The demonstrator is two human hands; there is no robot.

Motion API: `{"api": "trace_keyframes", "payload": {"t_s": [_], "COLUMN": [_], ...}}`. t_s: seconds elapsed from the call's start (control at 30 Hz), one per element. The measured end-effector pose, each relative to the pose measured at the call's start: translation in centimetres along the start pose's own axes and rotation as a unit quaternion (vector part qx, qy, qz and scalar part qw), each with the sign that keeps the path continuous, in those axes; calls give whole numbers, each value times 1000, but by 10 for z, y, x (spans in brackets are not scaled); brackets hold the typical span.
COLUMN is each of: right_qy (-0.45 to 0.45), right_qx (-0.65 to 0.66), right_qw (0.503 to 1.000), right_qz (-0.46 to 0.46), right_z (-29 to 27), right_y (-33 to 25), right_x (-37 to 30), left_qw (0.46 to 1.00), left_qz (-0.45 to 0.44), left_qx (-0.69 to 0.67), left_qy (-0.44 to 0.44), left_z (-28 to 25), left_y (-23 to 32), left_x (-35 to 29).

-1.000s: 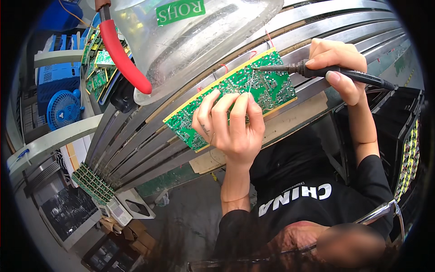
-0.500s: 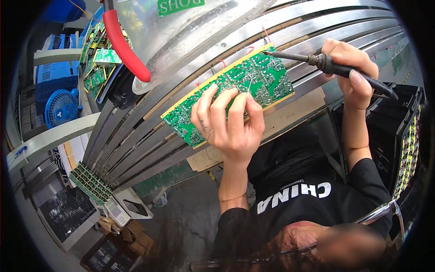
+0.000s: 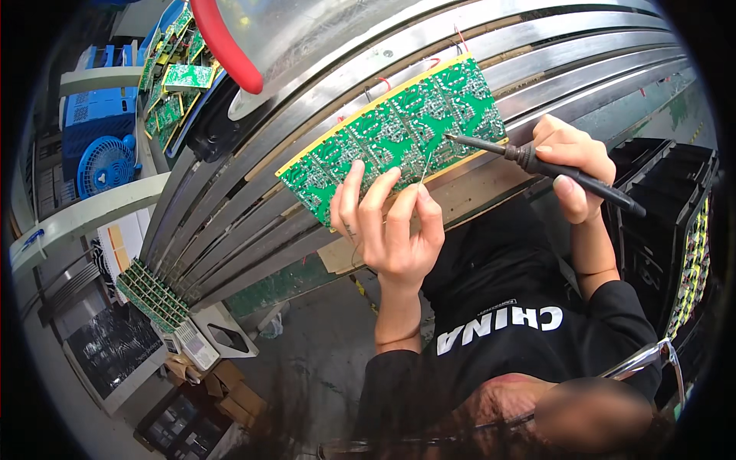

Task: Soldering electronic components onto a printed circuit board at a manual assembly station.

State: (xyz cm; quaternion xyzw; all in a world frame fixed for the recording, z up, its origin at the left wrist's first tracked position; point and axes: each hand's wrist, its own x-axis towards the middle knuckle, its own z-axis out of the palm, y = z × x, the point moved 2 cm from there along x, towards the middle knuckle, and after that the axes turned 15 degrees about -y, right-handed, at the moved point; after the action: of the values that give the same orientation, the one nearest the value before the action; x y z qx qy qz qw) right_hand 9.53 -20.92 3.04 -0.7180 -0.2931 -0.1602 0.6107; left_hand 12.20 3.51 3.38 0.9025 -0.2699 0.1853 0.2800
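Observation:
A long green circuit board panel (image 3: 429, 126) with yellow edges lies slantwise across the metal rails, its solder side up. Over its near edge is my left hand (image 3: 395, 222), fingertips at the board, thumb and forefinger pinching a thin solder wire (image 3: 426, 165) that points up over the board. My right hand (image 3: 576, 162), to the right of the panel, grips the handle of a soldering iron (image 3: 525, 157). The iron's tip is over the middle-right part of the board, close to the wire's end; whether it touches a joint is too small to tell.
Parallel metal rails (image 3: 567, 65) run beneath the panel. A red handle (image 3: 226, 46) and a clear plastic bag (image 3: 307, 31) lie beyond it. At left are piled boards (image 3: 188, 77) and a blue fan (image 3: 106, 167). Black racks (image 3: 659, 192) stand at right.
My right hand has brought the iron's tip down and nearer, from the board's far edge to the solder wire. The view has shifted slightly; my left hand still pinches the wire.

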Motion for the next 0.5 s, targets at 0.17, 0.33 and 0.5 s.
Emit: {"api": "trace_keyframes", "payload": {"t_s": [0.17, 0.33, 0.5], "right_qy": [-2, 13, 30], "right_qx": [-21, -18, 1], "right_qw": [1000, 999, 999], "right_qz": [12, 27, 25], "right_z": [9, 11, 6], "right_y": [-4, -5, -3], "right_x": [-8, -17, -22], "left_qw": [1000, 1000, 1000], "left_qz": [10, 12, 9], "left_qx": [-3, -12, -14], "left_qy": [-12, -22, -24], "left_z": [-1, -1, 2], "left_y": [2, 3, 5], "left_x": [-6, -8, -8]}}
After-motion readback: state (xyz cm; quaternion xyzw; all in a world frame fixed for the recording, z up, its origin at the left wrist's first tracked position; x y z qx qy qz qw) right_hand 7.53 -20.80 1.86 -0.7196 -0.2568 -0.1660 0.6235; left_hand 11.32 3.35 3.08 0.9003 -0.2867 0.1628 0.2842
